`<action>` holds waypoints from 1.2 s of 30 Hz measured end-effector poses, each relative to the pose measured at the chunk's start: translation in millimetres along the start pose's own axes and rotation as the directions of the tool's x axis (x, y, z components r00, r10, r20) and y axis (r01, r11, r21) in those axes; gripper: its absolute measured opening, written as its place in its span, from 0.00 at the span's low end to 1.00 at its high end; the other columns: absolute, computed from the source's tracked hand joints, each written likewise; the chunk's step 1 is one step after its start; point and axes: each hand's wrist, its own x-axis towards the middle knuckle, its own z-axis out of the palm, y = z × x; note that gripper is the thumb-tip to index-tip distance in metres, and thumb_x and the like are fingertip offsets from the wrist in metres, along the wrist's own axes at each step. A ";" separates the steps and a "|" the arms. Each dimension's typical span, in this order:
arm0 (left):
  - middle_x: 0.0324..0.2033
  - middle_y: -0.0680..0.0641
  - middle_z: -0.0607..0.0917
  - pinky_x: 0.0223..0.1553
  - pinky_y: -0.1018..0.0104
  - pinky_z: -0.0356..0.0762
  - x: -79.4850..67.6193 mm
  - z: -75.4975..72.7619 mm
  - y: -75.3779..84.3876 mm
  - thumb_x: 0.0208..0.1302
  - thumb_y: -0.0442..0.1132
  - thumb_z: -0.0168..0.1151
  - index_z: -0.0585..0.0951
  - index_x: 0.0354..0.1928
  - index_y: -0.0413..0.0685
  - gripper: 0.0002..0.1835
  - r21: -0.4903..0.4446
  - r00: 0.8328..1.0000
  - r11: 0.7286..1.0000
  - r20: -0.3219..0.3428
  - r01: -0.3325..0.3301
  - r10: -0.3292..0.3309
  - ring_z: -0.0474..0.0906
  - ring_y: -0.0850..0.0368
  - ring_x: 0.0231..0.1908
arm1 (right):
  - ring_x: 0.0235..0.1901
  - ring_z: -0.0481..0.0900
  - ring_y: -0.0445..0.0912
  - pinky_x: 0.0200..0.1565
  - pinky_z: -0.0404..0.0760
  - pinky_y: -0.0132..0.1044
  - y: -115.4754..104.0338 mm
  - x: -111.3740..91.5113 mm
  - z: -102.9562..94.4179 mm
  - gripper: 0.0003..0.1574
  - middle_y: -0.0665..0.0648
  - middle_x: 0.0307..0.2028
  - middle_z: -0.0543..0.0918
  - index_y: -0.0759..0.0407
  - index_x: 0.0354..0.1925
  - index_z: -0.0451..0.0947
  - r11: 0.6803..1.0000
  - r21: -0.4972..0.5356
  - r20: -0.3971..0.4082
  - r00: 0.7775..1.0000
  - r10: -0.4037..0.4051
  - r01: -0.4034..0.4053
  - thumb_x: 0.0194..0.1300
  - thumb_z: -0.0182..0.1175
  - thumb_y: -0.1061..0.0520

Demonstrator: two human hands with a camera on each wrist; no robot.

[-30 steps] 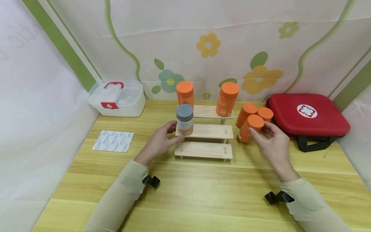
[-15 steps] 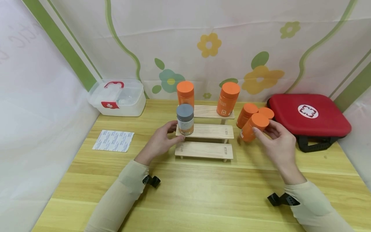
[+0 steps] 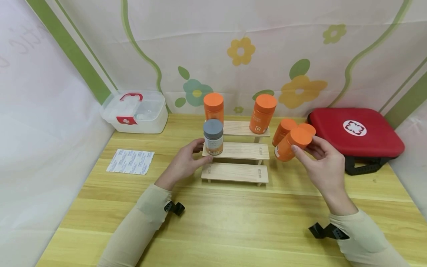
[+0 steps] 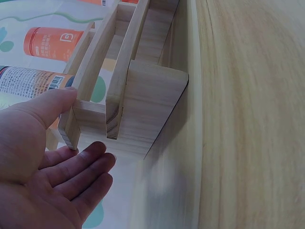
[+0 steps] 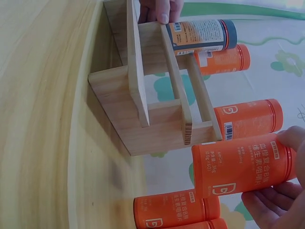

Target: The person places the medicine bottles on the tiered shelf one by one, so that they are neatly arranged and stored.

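In the head view my right hand (image 3: pixel 325 167) grips an orange pill bottle (image 3: pixel 289 145) between thumb and fingers, tilted and raised off the table. The right wrist view shows that bottle's printed label (image 5: pixel 238 164). My left hand (image 3: pixel 185 161) holds the left end of a three-step wooden display stand (image 3: pixel 240 172), its thumb and index finger at the middle step's edge in the left wrist view. A grey-capped bottle (image 3: pixel 213 137) stands on that step beside the hand. Two orange bottles, one left (image 3: pixel 213 105) and one right (image 3: pixel 262 115), stand on the top step.
Two more orange bottles, one partly hidden (image 3: pixel 281 130) and one mostly hidden (image 3: pixel 308 128), stand behind the held one. A red first-aid case (image 3: pixel 373 137) lies at the right. At the left are a white first-aid box (image 3: pixel 146 115) and a printed packet (image 3: pixel 130 162).
My right hand has shifted right and slightly up, lifting and tilting the orange bottle further and covering more of the bottles behind. My left hand and the stand have stayed still.
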 end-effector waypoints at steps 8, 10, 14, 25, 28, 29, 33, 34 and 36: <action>0.71 0.43 0.81 0.75 0.39 0.74 -0.3 -0.8 0.5 0.73 0.52 0.72 0.67 0.81 0.49 0.41 0.007 1.000 1.000 -0.003 0.000 0.000 0.76 0.39 0.73 | 0.47 0.87 0.30 0.52 0.83 0.17 -8.8 -1.4 -0.2 0.32 0.37 0.51 0.87 0.61 0.65 0.84 1.000 0.002 0.010 1.000 -0.027 0.027 0.62 0.78 0.64; 0.70 0.43 0.81 0.75 0.39 0.74 -0.5 -0.8 0.7 0.73 0.52 0.72 0.67 0.81 0.50 0.41 0.009 1.000 1.000 -0.007 0.003 -0.003 0.75 0.39 0.73 | 0.48 0.87 0.30 0.52 0.83 0.17 -11.5 -1.6 0.2 0.32 0.38 0.51 0.87 0.61 0.65 0.84 0.999 0.009 0.013 0.999 -0.033 0.033 0.63 0.78 0.64; 0.70 0.44 0.81 0.75 0.38 0.73 -0.6 -0.8 0.9 0.73 0.53 0.72 0.67 0.81 0.50 0.41 0.017 1.000 1.000 -0.009 0.006 -0.006 0.75 0.39 0.74 | 0.49 0.88 0.32 0.53 0.84 0.18 -16.5 -1.3 1.7 0.31 0.41 0.52 0.88 0.61 0.64 0.85 0.999 0.024 0.021 0.999 -0.047 0.047 0.63 0.78 0.65; 0.71 0.44 0.81 0.75 0.38 0.73 -0.7 -0.8 2.9 0.72 0.53 0.73 0.67 0.81 0.50 0.42 0.015 1.000 1.000 -0.003 0.010 -0.010 0.75 0.39 0.74 | 0.50 0.88 0.36 0.55 0.84 0.20 -28.7 0.5 10.1 0.31 0.43 0.53 0.88 0.61 0.63 0.85 0.992 0.081 0.055 0.993 -0.101 0.096 0.62 0.77 0.67; 0.71 0.44 0.81 0.75 0.38 0.73 -0.4 -0.7 3.6 0.72 0.53 0.73 0.67 0.81 0.49 0.42 0.019 1.000 1.000 -0.002 0.011 -0.011 0.75 0.39 0.74 | 0.50 0.88 0.37 0.55 0.84 0.20 -30.8 1.1 12.8 0.31 0.44 0.53 0.88 0.62 0.63 0.85 0.989 0.089 0.064 0.990 -0.122 0.116 0.62 0.77 0.67; 0.71 0.43 0.81 0.75 0.38 0.73 -0.4 -0.7 3.7 0.72 0.53 0.73 0.66 0.81 0.49 0.42 0.018 1.000 1.000 -0.001 0.012 -0.012 0.75 0.39 0.74 | 0.50 0.88 0.37 0.55 0.85 0.21 -31.4 1.4 13.7 0.30 0.45 0.53 0.88 0.62 0.63 0.85 0.988 0.091 0.069 0.989 -0.130 0.124 0.63 0.77 0.67; 0.71 0.43 0.81 0.76 0.38 0.72 -0.7 -0.7 3.9 0.72 0.52 0.73 0.67 0.81 0.49 0.42 0.013 1.000 1.000 0.001 0.014 -0.014 0.75 0.39 0.74 | 0.50 0.88 0.36 0.55 0.85 0.21 -32.9 2.1 17.2 0.30 0.44 0.53 0.88 0.62 0.63 0.85 0.985 0.093 0.084 0.985 -0.152 0.144 0.63 0.77 0.67; 0.71 0.43 0.81 0.76 0.38 0.72 -0.7 -0.6 3.9 0.72 0.52 0.73 0.66 0.81 0.49 0.42 0.012 1.000 1.000 0.001 0.015 -0.015 0.75 0.39 0.74 | 0.50 0.88 0.36 0.55 0.85 0.21 -33.0 2.3 18.1 0.30 0.44 0.53 0.88 0.62 0.64 0.85 0.985 0.093 0.088 0.984 -0.154 0.146 0.63 0.77 0.67; 0.71 0.43 0.81 0.76 0.38 0.73 -0.6 -0.4 3.5 0.72 0.52 0.73 0.67 0.81 0.49 0.42 0.012 1.000 1.000 0.000 0.016 -0.016 0.75 0.39 0.74 | 0.50 0.88 0.36 0.55 0.85 0.21 -33.5 2.4 20.0 0.31 0.43 0.53 0.88 0.62 0.64 0.84 0.984 0.102 0.095 0.983 -0.154 0.144 0.63 0.77 0.67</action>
